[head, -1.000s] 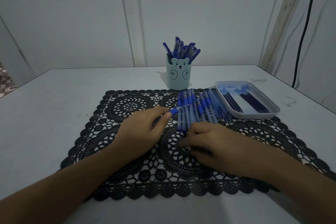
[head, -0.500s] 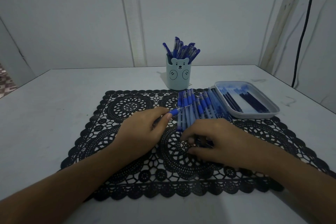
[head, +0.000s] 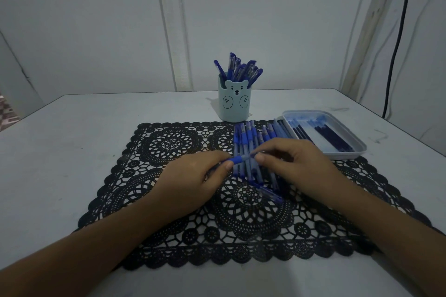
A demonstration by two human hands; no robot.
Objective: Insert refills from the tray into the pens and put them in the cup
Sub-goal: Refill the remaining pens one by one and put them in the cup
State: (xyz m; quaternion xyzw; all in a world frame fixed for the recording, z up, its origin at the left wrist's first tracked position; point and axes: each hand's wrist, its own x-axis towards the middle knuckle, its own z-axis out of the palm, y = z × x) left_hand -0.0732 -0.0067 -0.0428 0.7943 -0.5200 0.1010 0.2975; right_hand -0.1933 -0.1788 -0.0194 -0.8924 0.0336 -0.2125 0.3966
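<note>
My left hand [head: 193,181] grips a blue pen [head: 237,159] by its barrel, the tip end pointing right. My right hand [head: 296,166] pinches the front end of that same pen with thumb and forefinger. Under both hands a row of several blue pens [head: 251,137] lies side by side on the black lace mat [head: 169,142]. A pen cap [head: 270,194] lies on the mat just below the row. The pale blue bear cup [head: 235,103] stands behind the mat, holding several pens. A white tray [head: 359,149] with dark refills sits at the right.
The white table [head: 72,128] meets a wall at the back. A black cable [head: 398,36] hangs down the wall at the far right. The table's right edge runs close behind the tray.
My right hand lifted off the mat near the pen row and came up to the tip of the pen in my left hand. A cap now lies uncovered on the mat.
</note>
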